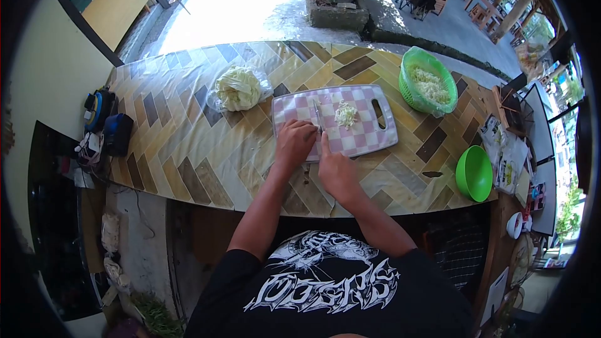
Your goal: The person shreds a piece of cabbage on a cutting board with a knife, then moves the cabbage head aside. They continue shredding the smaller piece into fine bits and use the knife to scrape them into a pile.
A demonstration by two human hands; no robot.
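Observation:
A knife (317,111) points away from me over a pink-and-white checkered cutting board (369,141). My right hand (336,168) is closed round its handle, with the index finger stretched along it. Just left of the blade, my left hand (297,144) rests on the board with its fingers curled and pressed together. Whatever lies under those fingers is hidden. A small heap of shredded cabbage (345,114) sits on the board to the right of the blade. Beyond the board's left corner, a cabbage (238,87) rests on a clear plastic bag.
A green basket (409,92) lined with plastic holds more shredded cabbage at the back right. A green bowl (474,174) stands near the right front edge of the patterned table (181,131). Dark devices with cables (118,134) are at the left edge, plastic packages (501,153) at the right.

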